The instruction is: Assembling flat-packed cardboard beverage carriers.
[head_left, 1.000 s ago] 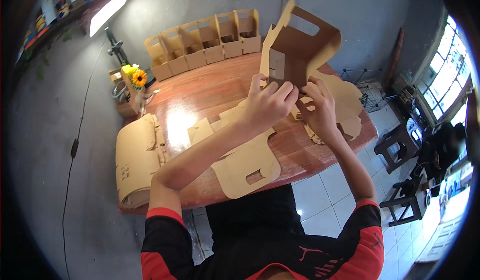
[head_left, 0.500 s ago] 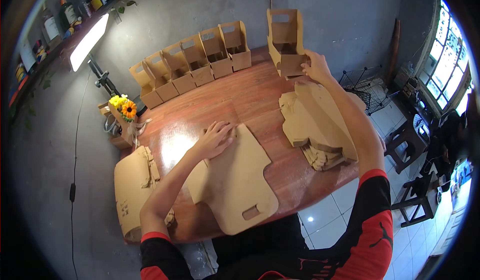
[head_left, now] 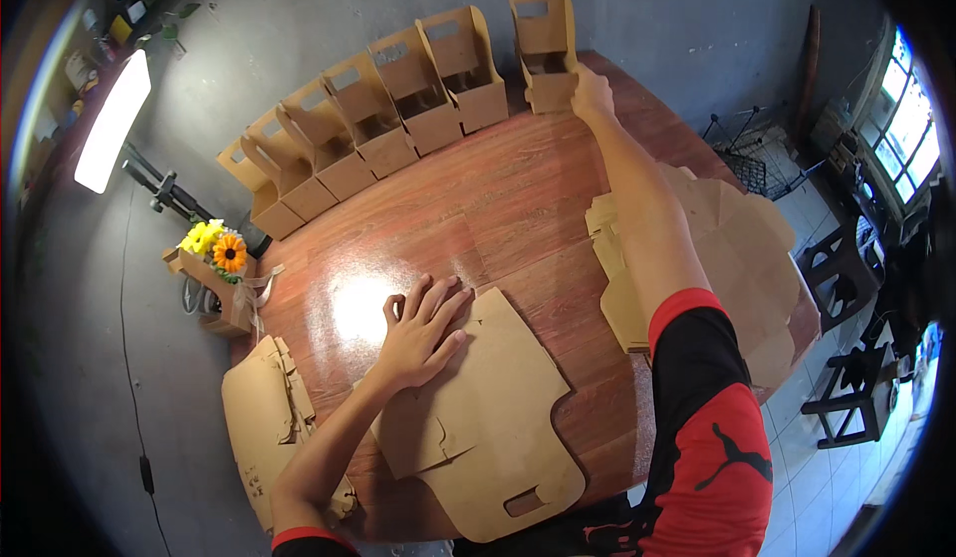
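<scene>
Stretching way out, the right arm runs nearly straight from its black-and-red sleeve point(head_left: 709, 423) up and slightly left, with the right hand point(head_left: 593, 96) at the lower right side of a cardboard box point(head_left: 550, 64). That box stands upright on the far edge of the table point(head_left: 518, 194), top of the frame, just right of center. Can't tell if those fingers are pinching it or only pushing on it, they're partly hidden.

Left side's way more relaxed: forearm angles up from the lower left, and the left hand point(head_left: 423, 336) is palm down with fingers spread, thumb out to the right, over the upper left part of a flat cardboard sheet point(head_left: 513, 388) at lower center.

Around them: a curved row of similar boxes point(head_left: 388, 104) up top left of the box, a cardboard stack point(head_left: 742, 268) mid-right, and curled cardboard point(head_left: 257, 398) at lower left.
</scene>
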Tool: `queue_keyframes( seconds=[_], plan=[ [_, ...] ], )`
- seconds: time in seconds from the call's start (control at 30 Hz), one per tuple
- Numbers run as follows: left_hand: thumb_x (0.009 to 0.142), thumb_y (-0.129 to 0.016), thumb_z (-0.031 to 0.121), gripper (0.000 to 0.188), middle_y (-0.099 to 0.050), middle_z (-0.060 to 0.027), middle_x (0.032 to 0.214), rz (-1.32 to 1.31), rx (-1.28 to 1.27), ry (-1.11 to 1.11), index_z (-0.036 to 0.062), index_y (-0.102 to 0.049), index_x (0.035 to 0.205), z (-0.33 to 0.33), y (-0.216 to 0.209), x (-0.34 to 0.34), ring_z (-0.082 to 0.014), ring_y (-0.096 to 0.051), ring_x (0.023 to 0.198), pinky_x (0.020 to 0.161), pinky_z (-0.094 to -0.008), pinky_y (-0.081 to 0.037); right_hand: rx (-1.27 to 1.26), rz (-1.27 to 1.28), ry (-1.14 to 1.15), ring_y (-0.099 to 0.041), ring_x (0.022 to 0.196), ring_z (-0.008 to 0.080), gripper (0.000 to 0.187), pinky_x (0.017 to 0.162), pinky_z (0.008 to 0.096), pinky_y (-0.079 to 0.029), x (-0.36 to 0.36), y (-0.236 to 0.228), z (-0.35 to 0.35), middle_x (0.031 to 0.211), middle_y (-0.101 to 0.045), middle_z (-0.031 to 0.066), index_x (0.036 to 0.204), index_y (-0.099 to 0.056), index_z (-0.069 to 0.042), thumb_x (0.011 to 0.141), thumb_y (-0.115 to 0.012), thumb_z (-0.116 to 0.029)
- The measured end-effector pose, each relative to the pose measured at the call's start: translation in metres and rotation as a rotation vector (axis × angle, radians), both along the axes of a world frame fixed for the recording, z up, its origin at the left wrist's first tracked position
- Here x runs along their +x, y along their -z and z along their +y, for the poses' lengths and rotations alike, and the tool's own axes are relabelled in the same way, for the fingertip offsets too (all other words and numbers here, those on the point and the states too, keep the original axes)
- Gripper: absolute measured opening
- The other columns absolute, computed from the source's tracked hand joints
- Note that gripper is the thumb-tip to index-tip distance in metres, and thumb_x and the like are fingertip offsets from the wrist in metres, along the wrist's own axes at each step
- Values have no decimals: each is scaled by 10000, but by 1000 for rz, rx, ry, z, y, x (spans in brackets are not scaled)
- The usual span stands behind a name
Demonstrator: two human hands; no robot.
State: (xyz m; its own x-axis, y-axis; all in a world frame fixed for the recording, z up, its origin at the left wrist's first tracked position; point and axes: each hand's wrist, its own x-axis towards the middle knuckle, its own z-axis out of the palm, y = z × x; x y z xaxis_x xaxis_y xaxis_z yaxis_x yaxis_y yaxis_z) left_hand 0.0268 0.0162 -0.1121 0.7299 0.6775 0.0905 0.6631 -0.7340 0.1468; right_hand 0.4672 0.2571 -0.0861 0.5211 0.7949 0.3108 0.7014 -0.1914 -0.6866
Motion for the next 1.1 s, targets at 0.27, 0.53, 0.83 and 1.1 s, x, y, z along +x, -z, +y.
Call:
queue_keyframes(
  seconds=[0.27, 0.53, 0.83, 1.1],
  plan=[
    [975, -493, 437, 610, -383, -110, 1587, 22, -52, -11, 171, -451, 1523, 3, -5, 4, -377, -279, 1478, 1138, -595, -155, 12, 50, -41, -613, 1189, 456, 526, 1001, 500, -512, -8, 10, 39, 1214, -673, 245, 1289, -526, -176, 795, -705, -153],
    [954, -504, 415, 628, -373, -122, 1587, 17, -71, 4, 150, -454, 1522, 5, -7, 6, -377, -271, 1474, 1151, -581, -140, 35, -37, -85, -610, 1189, 453, 519, 981, 501, -513, 21, 12, 40, 1183, -685, 233, 1272, -547, -155, 778, -700, -193],
    [954, -509, 414, 618, -373, -115, 1580, 28, -57, -10, 156, -453, 1512, 1, -5, 7, -382, -261, 1479, 1145, -591, -151, 14, -40, -223, -600, 1220, 434, 621, 1035, 496, -502, -23, 14, 52, 1238, -658, 237, 1341, -485, -149, 769, -725, -175],
    [961, -508, 426, 616, -375, -122, 1586, -16, -31, 7, 164, -454, 1516, 2, -2, 0, -366, -268, 1483, 1136, -585, -172, 139, -64, -201, -496, 1338, 478, 854, 1087, 500, -451, -53, 26, 55, 1390, -540, 297, 1506, -346, -220, 743, -715, -117]
  ],
)
